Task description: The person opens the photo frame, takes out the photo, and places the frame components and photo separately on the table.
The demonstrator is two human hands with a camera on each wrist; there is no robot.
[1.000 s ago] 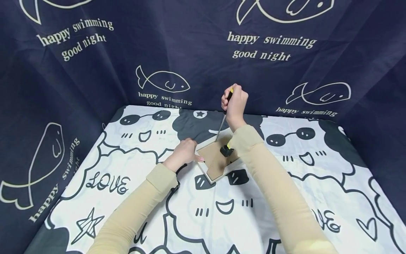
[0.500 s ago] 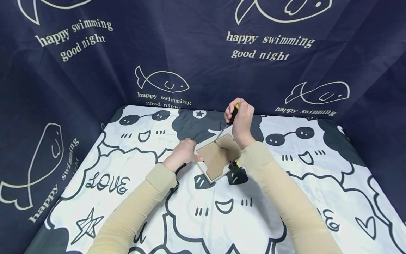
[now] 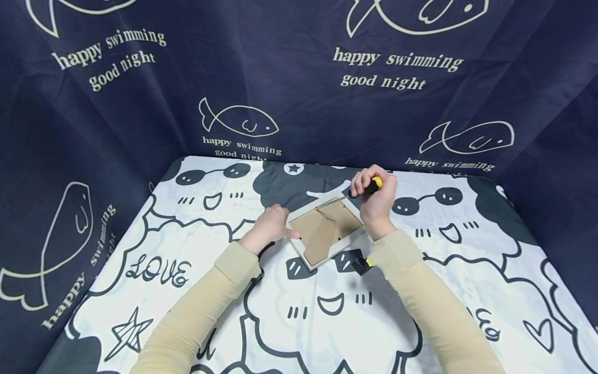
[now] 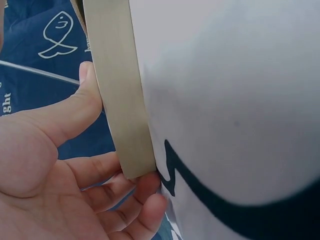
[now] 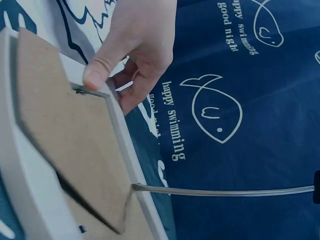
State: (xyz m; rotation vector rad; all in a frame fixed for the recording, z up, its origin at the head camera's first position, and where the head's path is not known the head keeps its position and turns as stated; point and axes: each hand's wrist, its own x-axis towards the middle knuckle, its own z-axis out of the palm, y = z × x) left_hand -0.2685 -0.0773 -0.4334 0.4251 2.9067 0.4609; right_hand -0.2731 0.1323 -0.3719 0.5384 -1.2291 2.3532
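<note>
A picture frame (image 3: 343, 248) with a pale rim lies back up on the cloth. Its brown backing board (image 3: 306, 227) and stand leg (image 5: 65, 110) show. My left hand (image 3: 268, 226) grips the frame's left corner, thumb on the rim and fingers along the outer side (image 4: 125, 90). With fingers curled round its black and yellow handle, my right hand (image 3: 379, 200) holds a screwdriver (image 3: 374, 186). The screwdriver's thin shaft (image 5: 225, 192) slants low across the far rim, its tip at the backing's far inner edge. The right hand is outside the right wrist view.
A white and black printed cloth (image 3: 210, 311) covers the table. Dark blue curtains (image 3: 299, 78) rise behind and at both sides. A small black and yellow device (image 3: 362, 264) sits at the right cuff.
My right hand has swung down and to the right, tilting the screwdriver from steep to nearly flat while its tip stays at the far inner edge. The left hand and frame hold still.
</note>
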